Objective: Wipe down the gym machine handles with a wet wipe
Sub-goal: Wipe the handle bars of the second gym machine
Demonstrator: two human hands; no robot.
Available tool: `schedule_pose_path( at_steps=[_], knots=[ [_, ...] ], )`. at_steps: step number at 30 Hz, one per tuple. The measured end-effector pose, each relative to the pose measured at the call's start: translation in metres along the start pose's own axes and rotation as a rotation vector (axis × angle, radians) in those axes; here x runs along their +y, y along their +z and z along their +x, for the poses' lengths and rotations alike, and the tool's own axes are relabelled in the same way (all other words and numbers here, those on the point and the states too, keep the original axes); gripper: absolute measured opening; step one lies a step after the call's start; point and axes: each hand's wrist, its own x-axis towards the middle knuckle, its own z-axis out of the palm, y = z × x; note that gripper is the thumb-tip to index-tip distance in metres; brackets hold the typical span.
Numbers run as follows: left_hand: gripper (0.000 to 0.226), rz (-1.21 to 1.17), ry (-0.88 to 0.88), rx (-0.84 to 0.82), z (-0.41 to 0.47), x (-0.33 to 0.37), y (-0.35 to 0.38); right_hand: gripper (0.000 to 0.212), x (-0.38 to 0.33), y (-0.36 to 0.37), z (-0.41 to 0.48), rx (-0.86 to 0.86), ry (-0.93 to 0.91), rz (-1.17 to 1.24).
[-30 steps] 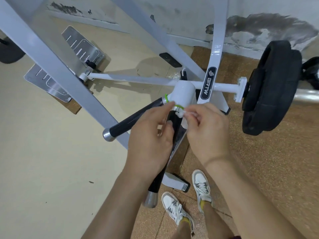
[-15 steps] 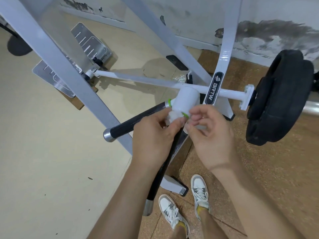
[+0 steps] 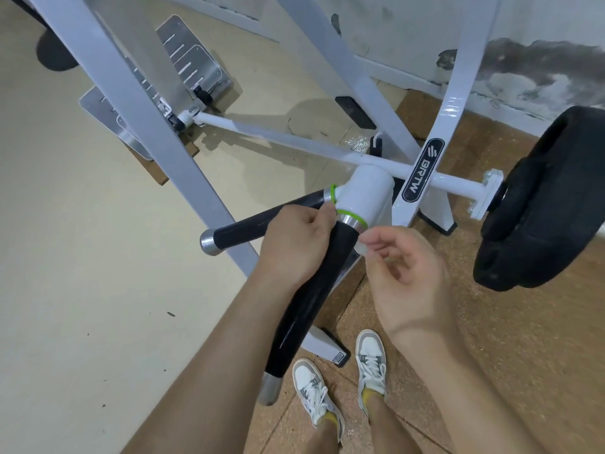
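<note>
Two black handles branch from a white hub with green rings. The side handle points left and ends in a silver cap. The long handle runs down toward my feet. My left hand lies over the inner end of the side handle, its fingers curled around it beside the hub. My right hand hovers just right of the long handle's top and pinches a small white wet wipe between thumb and forefinger. The wipe is close to the silver collar; whether it touches is unclear.
A grey frame beam slants across the left, and a white crossbar runs behind the hub. A black weight plate hangs at the right. Metal foot plates sit at the back left. My shoes stand on the cork floor below.
My hands have parted: the right hand drew back to the right with the wipe, and the left hand slid onto the side handle. The view shifted so the machine sits lower and nearer.
</note>
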Motion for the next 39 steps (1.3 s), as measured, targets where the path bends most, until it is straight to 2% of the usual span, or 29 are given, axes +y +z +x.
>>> schedule_pose_path(
  at_steps=[3, 5, 7, 10, 13, 15, 16, 18, 20, 22, 23, 25, 26, 28, 32, 35, 38, 39],
  knots=[
    [0.064, -0.07, -0.114, -0.239, 0.003, -0.012, -0.015, 0.033, -0.002, 0.002, -0.003, -0.051, 0.008, -0.036],
    [0.057, 0.004, -0.095, -0.311, -0.001, -0.017, -0.028, 0.032, -0.004, 0.001, -0.004, -0.08, 0.001, -0.041],
    [0.048, 0.066, -0.018, -0.239, -0.005, -0.014, -0.032, 0.031, -0.006, 0.0, -0.003, -0.087, -0.025, -0.042],
    [0.047, 0.084, 0.085, -0.12, -0.012, -0.005, -0.024, 0.029, -0.009, 0.0, 0.002, -0.074, -0.051, -0.038],
    [0.047, 0.078, 0.01, -0.252, -0.013, -0.014, -0.029, 0.026, -0.015, 0.0, 0.003, -0.113, -0.055, -0.047],
    [0.04, 0.033, -0.079, -0.378, -0.019, -0.024, -0.043, 0.026, -0.019, -0.001, 0.001, -0.163, -0.045, -0.047],
    [0.035, 0.054, -0.085, -0.38, -0.024, -0.026, -0.049, 0.026, -0.021, -0.001, -0.001, -0.18, -0.034, -0.042],
    [0.025, 0.104, -0.039, -0.219, -0.033, -0.027, -0.059, 0.027, -0.03, -0.002, -0.002, -0.199, 0.025, -0.007],
    [0.011, -0.089, -0.027, -0.061, -0.047, -0.023, -0.064, 0.025, -0.043, 0.0, 0.001, -0.252, 0.146, 0.104],
    [0.029, -0.344, -0.024, -0.019, -0.062, -0.018, -0.066, 0.023, -0.058, 0.003, 0.006, -0.415, 0.294, 0.248],
    [0.038, -0.419, -0.007, -0.017, -0.07, -0.017, -0.065, 0.032, -0.064, 0.005, 0.008, -0.524, 0.337, 0.265],
    [0.049, -0.471, 0.062, -0.03, -0.081, -0.016, -0.064, 0.049, -0.072, 0.013, 0.009, -0.67, 0.337, 0.19],
    [0.054, -0.475, 0.094, -0.044, -0.086, -0.015, -0.063, 0.047, -0.076, 0.017, 0.01, -0.682, 0.311, 0.166],
    [0.059, -0.464, 0.123, -0.021, -0.089, -0.019, -0.065, 0.033, -0.083, 0.026, 0.013, -0.62, 0.274, 0.182],
    [0.062, -0.522, 0.104, 0.125, -0.089, -0.036, -0.08, 0.023, -0.086, 0.04, 0.021, -0.469, 0.347, 0.288],
    [0.045, -0.669, 0.075, 0.149, -0.086, -0.054, -0.091, 0.025, -0.089, 0.054, 0.02, -0.465, 0.411, 0.403],
    [0.025, -0.698, 0.073, 0.168, -0.083, -0.069, -0.097, 0.025, -0.092, 0.07, 0.019, -0.45, 0.558, 0.636],
    [0.017, -0.724, 0.076, 0.184, -0.081, -0.073, -0.098, 0.031, -0.094, 0.075, 0.019, -0.432, 0.583, 0.675]
  ],
)
